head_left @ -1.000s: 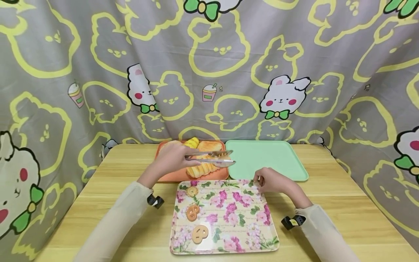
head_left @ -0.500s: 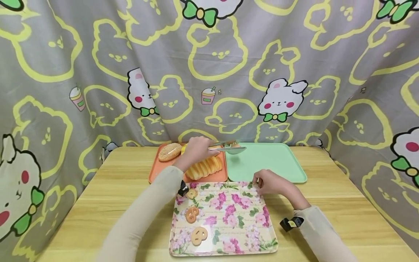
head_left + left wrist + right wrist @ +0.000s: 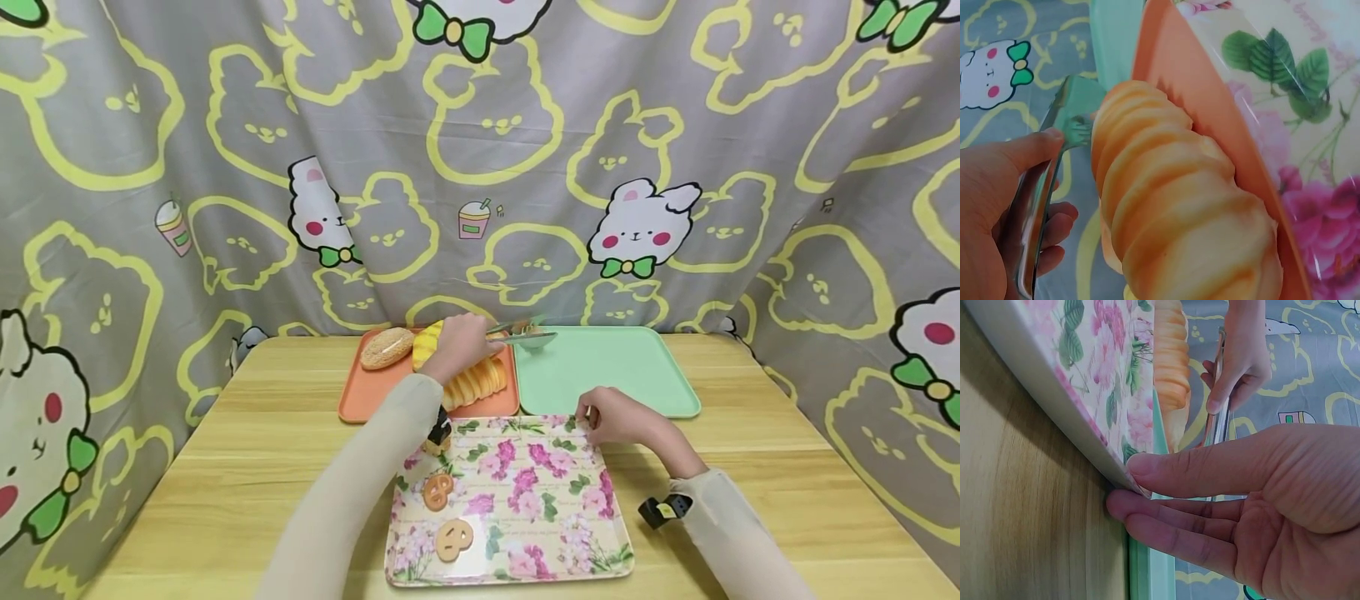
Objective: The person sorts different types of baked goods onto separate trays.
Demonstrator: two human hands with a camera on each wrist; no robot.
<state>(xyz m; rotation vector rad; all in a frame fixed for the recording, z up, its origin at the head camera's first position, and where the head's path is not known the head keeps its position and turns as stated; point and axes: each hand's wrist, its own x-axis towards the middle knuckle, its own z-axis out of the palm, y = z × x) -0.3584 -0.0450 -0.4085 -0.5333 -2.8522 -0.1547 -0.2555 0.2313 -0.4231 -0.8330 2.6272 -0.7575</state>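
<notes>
My left hand [image 3: 463, 340] grips metal tongs [image 3: 534, 340] above the orange tray [image 3: 360, 400]. The tongs' tips reach over the green tray [image 3: 615, 375] at its far left corner. A small brown thing shows at the tips, too small to identify. In the left wrist view, a ridged bread roll [image 3: 1172, 187] lies close beside the tongs [image 3: 1038, 200]. My right hand [image 3: 618, 415] pinches the far right corner of the floral tray [image 3: 570, 492], thumb on top, fingers below, as the right wrist view shows.
An oval bread [image 3: 387, 347] and a yellow bread [image 3: 426, 340] lie on the orange tray. Along the floral tray's left side lie a pretzel-shaped cookie [image 3: 438, 492], another cookie [image 3: 453, 540] and a third, partly hidden by my left wrist. A patterned curtain [image 3: 510, 192] hangs behind the wooden table [image 3: 247, 450].
My left hand has carried the tongs rightward and away, from above the orange tray's breads to the green tray's far left corner. The right hand stays on the floral tray's corner.
</notes>
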